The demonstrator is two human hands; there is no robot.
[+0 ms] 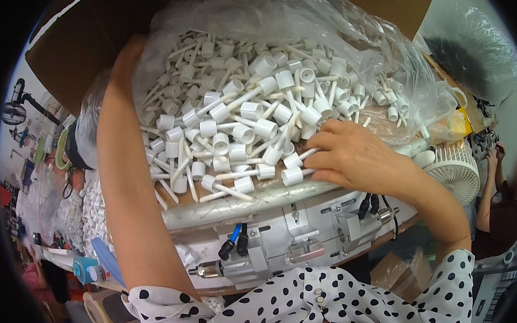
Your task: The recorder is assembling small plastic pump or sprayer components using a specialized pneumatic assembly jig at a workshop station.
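A big heap of white plastic caps with thin stems (251,110) lies in front of me, with clear plastic film (265,11) along its far side. At its near right edge, my right hand (345,156) is closed, and the stems of two of these caps (292,175) run in under its fingers. My left arm stretches along the heap's left side to the cardboard box and the film. Only the back part of my left hand (135,45) shows there; its fingers are hidden.
A metal fixture (289,243) with clamps, cylinders and black and blue air fittings sits between me and the heap. A white round fan (451,170) stands to the right. A brown cardboard box (73,49) rises at the far left. Another person (501,212) works at the right.
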